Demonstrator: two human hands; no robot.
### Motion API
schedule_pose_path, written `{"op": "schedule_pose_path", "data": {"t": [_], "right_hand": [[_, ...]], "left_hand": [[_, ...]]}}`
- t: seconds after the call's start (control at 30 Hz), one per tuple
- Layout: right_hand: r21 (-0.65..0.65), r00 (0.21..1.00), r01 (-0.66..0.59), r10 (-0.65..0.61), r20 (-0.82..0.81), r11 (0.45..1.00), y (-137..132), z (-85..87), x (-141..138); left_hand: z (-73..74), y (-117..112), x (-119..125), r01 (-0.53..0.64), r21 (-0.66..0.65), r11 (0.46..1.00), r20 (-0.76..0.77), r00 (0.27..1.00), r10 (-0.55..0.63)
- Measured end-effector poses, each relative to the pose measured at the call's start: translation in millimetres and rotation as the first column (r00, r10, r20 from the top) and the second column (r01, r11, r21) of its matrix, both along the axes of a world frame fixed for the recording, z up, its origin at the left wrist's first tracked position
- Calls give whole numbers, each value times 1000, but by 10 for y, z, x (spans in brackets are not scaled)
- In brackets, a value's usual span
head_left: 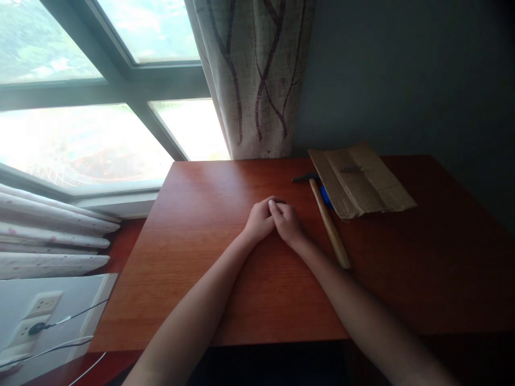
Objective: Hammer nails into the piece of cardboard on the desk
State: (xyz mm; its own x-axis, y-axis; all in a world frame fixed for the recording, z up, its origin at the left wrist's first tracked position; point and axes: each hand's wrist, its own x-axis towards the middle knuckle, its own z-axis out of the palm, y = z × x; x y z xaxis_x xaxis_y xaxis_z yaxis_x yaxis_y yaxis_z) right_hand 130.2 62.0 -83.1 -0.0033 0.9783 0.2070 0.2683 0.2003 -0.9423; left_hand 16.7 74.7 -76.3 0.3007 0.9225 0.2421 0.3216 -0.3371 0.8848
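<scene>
My left hand [260, 220] and my right hand [286, 221] are clasped together over the middle of the wooden table [193, 257]. Both are closed, with the fingers folded against each other, and no object shows in them. Just right of my right hand lies a hammer [330, 228], its pale wooden handle pointing toward me. Its dark head is at the far end, partly hidden by a piece of brown cardboard [378, 185]. A blue thing [325, 197] peeks out from under the cardboard's left edge; its kind I cannot make out.
Behind the table hangs a curtain [265, 80] with a branch pattern, beside a dark wall [386, 80]. A window [132, 91] fills the upper left. At lower left are wall sockets [30, 327] with a plug and cables, below another curtain [48, 241].
</scene>
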Motion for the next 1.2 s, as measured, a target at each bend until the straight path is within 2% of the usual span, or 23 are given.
{"op": "schedule_pose_path", "data": {"t": [1.2], "right_hand": [[-1, 1000, -30, 30, -10, 1000, -1, -51, 6]], "left_hand": [[-5, 6, 6, 3, 5, 1000, 2, 1000, -3]]}}
